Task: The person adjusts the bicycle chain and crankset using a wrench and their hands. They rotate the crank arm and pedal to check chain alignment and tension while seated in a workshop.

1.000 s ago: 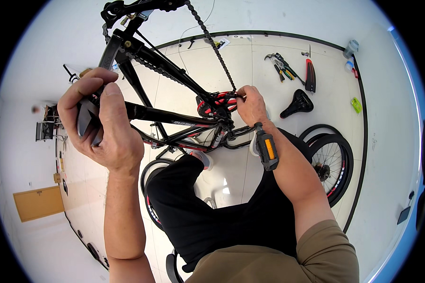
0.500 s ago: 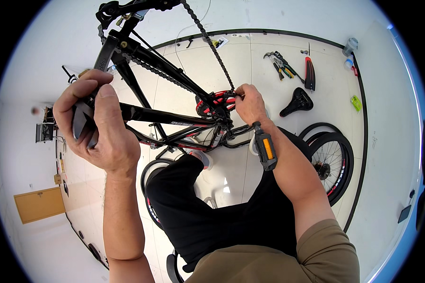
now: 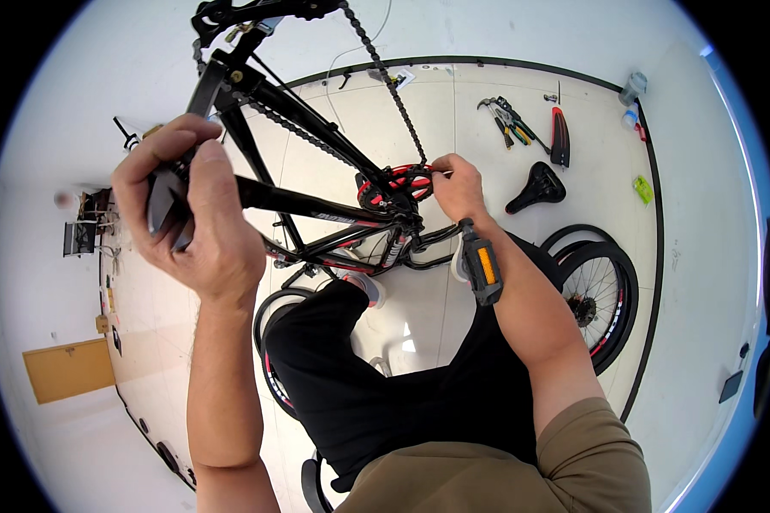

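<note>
Step in hand looks like seating the chain [image 3: 385,81] on the red chainring [image 3: 395,184], centre of scene, w/ bike frame [image 3: 304,141] upside down. Best to feed links onto teeth w/ fingertips, keep frame steady.

Right hand [image 3: 458,186]: grip pinched together on chain at chainring's right edge. Left hand [image 3: 192,214]: grip clamped round a black frame part, far left. Pedal [image 3: 483,272] just near right wrist. Saddle [image 3: 539,186] and tools [image 3: 509,120] lie on floor, far right.

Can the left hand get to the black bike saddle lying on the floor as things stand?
Probably not. The left hand is wrapped around a black pedal, and the black bike saddle lies on the floor beyond the right hand, with the black bicycle frame in between.
</note>
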Demonstrator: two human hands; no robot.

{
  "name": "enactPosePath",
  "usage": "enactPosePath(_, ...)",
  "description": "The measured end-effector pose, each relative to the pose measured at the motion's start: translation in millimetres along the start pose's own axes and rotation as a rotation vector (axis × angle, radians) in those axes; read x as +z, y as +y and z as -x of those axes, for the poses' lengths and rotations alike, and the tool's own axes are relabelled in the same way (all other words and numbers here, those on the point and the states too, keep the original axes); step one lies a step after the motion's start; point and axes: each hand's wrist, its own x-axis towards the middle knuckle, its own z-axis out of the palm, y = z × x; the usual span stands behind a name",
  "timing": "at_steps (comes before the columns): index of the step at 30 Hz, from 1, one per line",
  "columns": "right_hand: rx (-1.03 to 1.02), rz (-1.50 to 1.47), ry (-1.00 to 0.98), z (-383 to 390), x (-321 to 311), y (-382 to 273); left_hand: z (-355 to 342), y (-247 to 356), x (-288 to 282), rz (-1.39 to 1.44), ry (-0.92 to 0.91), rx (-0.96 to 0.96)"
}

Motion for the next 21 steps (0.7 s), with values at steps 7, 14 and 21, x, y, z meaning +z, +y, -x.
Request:
enactPosePath(7, 0.4, -0.616, 0.005, 20, -45, -20, 0, -2, 8, 0.155, 0.061, -0.001)
enactPosePath(14, 0.45, -0.967, -0.096, 69, -69, -25, 0, -11, 10, 0.076, 0.102, -0.055)
enactPosePath(21, 0.399, -1.123, -0.376, 107, -52, 31, 0, -8, 18, -0.028, 0.23, 0.091)
